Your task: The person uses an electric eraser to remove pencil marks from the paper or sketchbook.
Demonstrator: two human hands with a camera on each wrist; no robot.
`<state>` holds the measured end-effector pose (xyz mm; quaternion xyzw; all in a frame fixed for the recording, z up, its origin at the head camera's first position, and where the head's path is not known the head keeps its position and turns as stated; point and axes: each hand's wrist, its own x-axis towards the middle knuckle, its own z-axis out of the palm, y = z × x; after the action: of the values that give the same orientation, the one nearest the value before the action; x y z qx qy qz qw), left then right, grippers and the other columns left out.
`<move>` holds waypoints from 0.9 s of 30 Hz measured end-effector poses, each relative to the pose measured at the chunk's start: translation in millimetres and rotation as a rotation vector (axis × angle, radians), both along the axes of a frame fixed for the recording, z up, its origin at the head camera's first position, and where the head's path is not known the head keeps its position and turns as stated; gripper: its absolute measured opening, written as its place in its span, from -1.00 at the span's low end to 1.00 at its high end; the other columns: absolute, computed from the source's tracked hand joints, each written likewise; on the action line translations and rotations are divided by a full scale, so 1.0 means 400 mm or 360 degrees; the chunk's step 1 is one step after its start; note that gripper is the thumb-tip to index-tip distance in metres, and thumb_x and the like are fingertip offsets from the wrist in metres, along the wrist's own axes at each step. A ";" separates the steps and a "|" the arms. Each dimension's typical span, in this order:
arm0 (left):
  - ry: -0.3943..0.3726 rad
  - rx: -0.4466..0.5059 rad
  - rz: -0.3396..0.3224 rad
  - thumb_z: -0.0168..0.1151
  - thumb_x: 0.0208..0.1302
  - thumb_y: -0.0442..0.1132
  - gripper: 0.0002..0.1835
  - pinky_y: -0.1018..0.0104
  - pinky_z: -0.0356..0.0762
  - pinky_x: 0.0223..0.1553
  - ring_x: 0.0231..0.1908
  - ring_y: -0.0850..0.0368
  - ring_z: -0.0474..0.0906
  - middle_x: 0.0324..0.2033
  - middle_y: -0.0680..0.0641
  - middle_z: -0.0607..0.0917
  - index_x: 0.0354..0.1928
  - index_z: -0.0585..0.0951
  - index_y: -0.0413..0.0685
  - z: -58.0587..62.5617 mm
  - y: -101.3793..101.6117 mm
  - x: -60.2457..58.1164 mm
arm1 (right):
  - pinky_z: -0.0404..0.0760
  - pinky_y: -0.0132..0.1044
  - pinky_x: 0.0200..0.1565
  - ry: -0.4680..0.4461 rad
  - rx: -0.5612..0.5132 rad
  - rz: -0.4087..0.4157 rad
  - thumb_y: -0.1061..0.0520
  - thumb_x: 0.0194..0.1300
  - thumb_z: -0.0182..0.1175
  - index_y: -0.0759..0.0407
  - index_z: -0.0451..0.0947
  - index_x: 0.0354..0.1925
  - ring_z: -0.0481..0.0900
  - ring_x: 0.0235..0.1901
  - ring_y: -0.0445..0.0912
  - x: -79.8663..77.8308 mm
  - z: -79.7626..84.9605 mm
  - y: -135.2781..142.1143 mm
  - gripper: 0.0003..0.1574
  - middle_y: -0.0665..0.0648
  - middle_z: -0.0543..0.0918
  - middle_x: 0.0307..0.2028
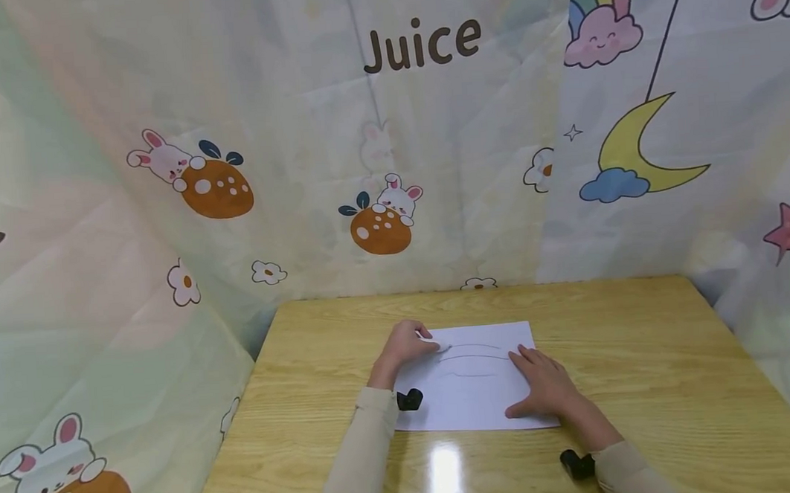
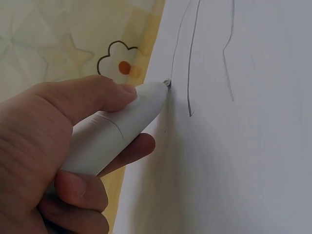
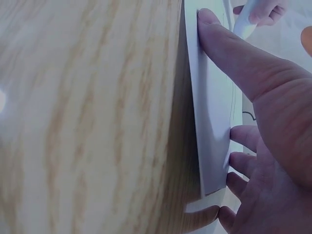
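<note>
A white sheet of paper [image 1: 471, 410] lies on the wooden table, with several thin curved pencil lines [image 1: 474, 356] across its upper half. My left hand [image 1: 407, 344] grips a thick white electric eraser [image 2: 114, 129] at the paper's upper left. In the left wrist view, the eraser's small tip [image 2: 167, 83] is at the end of the outermost line, with faint broken traces below it. My right hand [image 1: 546, 384] rests spread on the paper's right side, thumb near the lower edge. In the right wrist view its thumb [image 3: 243, 56] presses the sheet.
The wooden table [image 1: 642, 353] extends around the paper on all sides. Behind it hangs a printed cloth [image 1: 295, 132] with rabbits, a moon and a rainbow. Black wrist devices [image 1: 410, 400] show beside both sleeves. Light glares off the table's front.
</note>
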<state>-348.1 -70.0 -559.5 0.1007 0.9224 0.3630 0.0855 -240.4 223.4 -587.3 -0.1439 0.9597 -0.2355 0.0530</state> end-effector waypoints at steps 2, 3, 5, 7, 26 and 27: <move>0.0000 0.0001 -0.0009 0.52 -0.01 -0.09 -0.78 0.31 0.44 -0.43 -0.44 0.19 0.47 -0.41 0.08 0.60 -0.46 0.66 0.01 -0.001 0.003 0.000 | 0.04 0.36 0.22 0.0006 0.0004 -0.0002 -0.43 -0.32 0.53 0.30 0.25 0.38 0.07 0.34 0.36 0.000 0.000 0.000 0.45 0.42 0.17 0.39; -0.0003 0.0004 -0.0006 0.52 0.00 -0.09 -0.78 0.31 0.44 -0.43 -0.44 0.18 0.47 -0.41 0.08 0.60 -0.46 0.66 0.01 0.000 0.003 0.000 | 0.04 0.36 0.22 0.0009 0.0006 0.0000 -0.43 -0.31 0.53 0.30 0.25 0.38 0.07 0.34 0.36 0.000 0.000 0.000 0.45 0.42 0.16 0.39; -0.0010 -0.0001 0.0012 0.53 -0.01 -0.10 -0.78 0.31 0.44 -0.43 -0.45 0.19 0.47 -0.41 0.08 0.59 -0.46 0.65 0.00 0.000 0.003 0.001 | 0.04 0.36 0.22 0.0009 0.0007 -0.0001 -0.43 -0.31 0.53 0.29 0.25 0.38 0.07 0.34 0.37 0.000 -0.001 -0.001 0.45 0.42 0.16 0.39; -0.0013 -0.0014 0.0027 0.53 -0.01 -0.11 -0.78 0.31 0.43 -0.44 -0.46 0.18 0.47 -0.42 0.08 0.59 -0.47 0.64 0.00 0.002 0.003 0.002 | 0.05 0.36 0.21 0.0012 0.0013 0.0006 -0.45 -0.31 0.52 0.30 0.25 0.38 0.07 0.34 0.37 -0.001 -0.001 -0.003 0.46 0.43 0.16 0.38; -0.0021 0.0024 0.0014 0.53 0.00 -0.09 -0.78 0.29 0.42 -0.47 -0.47 0.16 0.46 -0.44 0.06 0.58 -0.47 0.65 0.02 -0.004 0.023 -0.001 | 0.07 0.37 0.19 0.0035 -0.0004 0.0007 -0.43 -0.31 0.53 0.31 0.25 0.38 0.10 0.33 0.38 0.001 0.003 0.006 0.45 0.43 0.18 0.38; -0.0026 0.0007 0.0030 0.53 0.00 -0.09 -0.78 0.29 0.42 -0.46 -0.47 0.16 0.46 -0.44 0.06 0.58 -0.47 0.64 0.03 -0.002 0.021 -0.001 | 0.07 0.37 0.20 0.0034 0.0008 0.0009 -0.44 -0.31 0.52 0.31 0.25 0.38 0.10 0.33 0.38 0.000 0.001 0.006 0.45 0.43 0.18 0.38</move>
<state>-348.3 -61.7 -560.2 0.0892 0.9217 0.3667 0.0894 -240.3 225.9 -586.9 -0.1491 0.9604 -0.2315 0.0438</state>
